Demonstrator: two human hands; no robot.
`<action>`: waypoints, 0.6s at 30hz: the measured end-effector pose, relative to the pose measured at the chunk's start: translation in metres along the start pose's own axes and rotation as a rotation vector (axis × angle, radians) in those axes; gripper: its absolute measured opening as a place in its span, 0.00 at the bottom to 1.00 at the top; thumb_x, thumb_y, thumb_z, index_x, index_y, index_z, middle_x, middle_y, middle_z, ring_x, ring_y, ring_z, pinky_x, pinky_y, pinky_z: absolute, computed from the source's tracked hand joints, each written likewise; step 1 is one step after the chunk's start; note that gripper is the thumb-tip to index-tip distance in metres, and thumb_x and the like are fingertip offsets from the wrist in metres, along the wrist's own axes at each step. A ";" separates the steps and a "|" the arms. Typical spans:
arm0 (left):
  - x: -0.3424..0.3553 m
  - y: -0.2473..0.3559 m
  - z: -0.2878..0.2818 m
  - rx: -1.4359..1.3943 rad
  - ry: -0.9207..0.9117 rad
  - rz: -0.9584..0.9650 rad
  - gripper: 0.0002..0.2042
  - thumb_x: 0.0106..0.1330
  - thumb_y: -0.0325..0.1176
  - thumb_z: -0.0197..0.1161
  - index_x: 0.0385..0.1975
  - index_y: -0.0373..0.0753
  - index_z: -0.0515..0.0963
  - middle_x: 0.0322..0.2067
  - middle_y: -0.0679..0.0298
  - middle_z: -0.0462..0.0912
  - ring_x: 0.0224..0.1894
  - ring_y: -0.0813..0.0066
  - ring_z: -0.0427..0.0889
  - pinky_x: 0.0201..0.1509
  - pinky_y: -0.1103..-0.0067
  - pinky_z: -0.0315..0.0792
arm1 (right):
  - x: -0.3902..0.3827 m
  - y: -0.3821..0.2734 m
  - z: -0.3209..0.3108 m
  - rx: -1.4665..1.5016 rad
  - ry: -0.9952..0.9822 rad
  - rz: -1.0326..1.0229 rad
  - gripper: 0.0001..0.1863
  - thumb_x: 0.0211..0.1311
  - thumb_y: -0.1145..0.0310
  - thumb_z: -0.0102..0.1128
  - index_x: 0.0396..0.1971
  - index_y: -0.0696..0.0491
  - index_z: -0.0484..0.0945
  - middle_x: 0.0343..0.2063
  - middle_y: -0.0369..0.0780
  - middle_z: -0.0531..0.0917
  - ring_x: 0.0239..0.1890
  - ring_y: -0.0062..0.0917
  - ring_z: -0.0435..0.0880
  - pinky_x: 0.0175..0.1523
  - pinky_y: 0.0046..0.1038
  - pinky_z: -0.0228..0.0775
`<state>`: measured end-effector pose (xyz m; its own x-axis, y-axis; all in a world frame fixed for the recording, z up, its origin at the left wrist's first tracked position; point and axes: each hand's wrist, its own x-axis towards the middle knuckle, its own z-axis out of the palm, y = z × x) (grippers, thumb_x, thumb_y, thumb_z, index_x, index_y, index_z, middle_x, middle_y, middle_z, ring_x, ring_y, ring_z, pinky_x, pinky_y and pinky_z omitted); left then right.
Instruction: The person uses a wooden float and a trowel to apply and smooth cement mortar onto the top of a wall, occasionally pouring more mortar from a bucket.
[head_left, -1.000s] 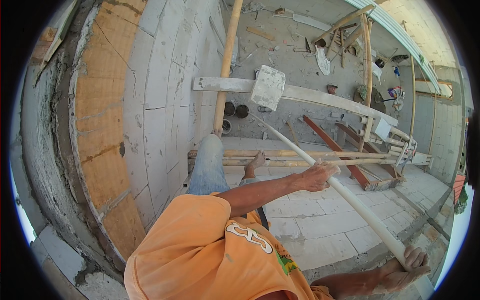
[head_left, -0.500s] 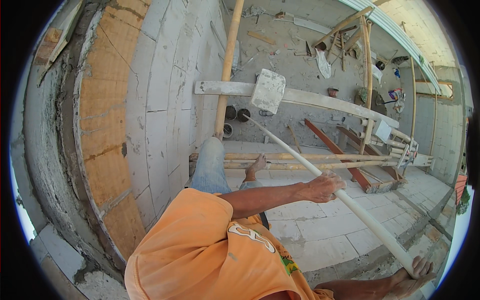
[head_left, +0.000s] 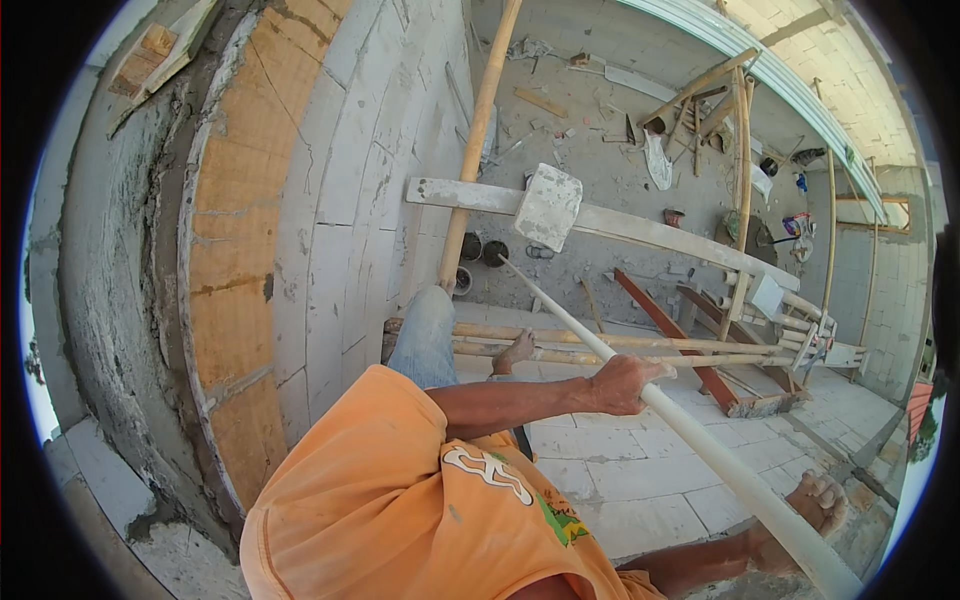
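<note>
A long pale pole [head_left: 720, 448] slants from near my right arm down to the dark buckets [head_left: 494, 253] on the floor far below. It narrows toward that far end, which meets the rightmost bucket; whether it hooks on or goes inside is too small to tell. My left hand [head_left: 625, 385] is closed around the pole's middle. Behind the pole's near end, my right hand [head_left: 818, 503] has its palm turned up and fingers loosely bent, not wrapped round it. The pole crosses in front of my right wrist.
Bamboo poles [head_left: 600, 340] run beside my bare foot [head_left: 514, 352]. A board [head_left: 660, 228] carries a pale block [head_left: 548, 206]. An upright bamboo pole [head_left: 480, 140] stands by the block wall [head_left: 345, 200]. Rust-red beams [head_left: 665, 325], bamboo trestles and debris lie beyond.
My right hand has loosened from the pole's near end and moved up beside it. The near end now reaches past that hand. My left hand stays closed on the pole; the view shifted slightly.
</note>
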<state>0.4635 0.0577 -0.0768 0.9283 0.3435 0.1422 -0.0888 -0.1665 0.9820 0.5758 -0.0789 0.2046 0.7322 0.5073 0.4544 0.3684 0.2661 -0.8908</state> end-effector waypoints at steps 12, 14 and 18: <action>-0.064 0.042 -0.048 0.011 0.021 -0.107 0.23 0.42 0.24 0.63 0.45 0.38 0.78 0.23 0.51 0.80 0.31 0.46 0.81 0.38 0.61 0.74 | -0.252 0.300 0.132 -0.236 -0.465 0.665 0.19 0.65 0.68 0.54 0.52 0.59 0.62 0.41 0.45 0.75 0.43 0.31 0.75 0.48 0.28 0.68; -0.065 0.066 -0.066 -0.027 0.033 -0.115 0.22 0.43 0.24 0.63 0.44 0.38 0.78 0.24 0.51 0.81 0.30 0.46 0.81 0.38 0.60 0.74 | -0.251 0.290 0.140 -0.213 -0.427 0.658 0.17 0.65 0.67 0.54 0.48 0.58 0.63 0.39 0.44 0.74 0.40 0.30 0.75 0.46 0.28 0.68; -0.057 0.115 -0.081 -0.038 -0.006 -0.108 0.22 0.44 0.25 0.64 0.44 0.39 0.77 0.24 0.50 0.81 0.29 0.45 0.81 0.38 0.59 0.73 | -0.224 0.256 0.145 -0.199 -0.347 0.597 0.13 0.66 0.65 0.54 0.40 0.57 0.65 0.33 0.42 0.74 0.35 0.28 0.73 0.42 0.28 0.66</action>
<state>0.3714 0.0939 0.0383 0.9354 0.3519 0.0344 -0.0015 -0.0935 0.9956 0.4227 -0.0056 -0.1241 0.6289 0.7599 -0.1643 0.0836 -0.2761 -0.9575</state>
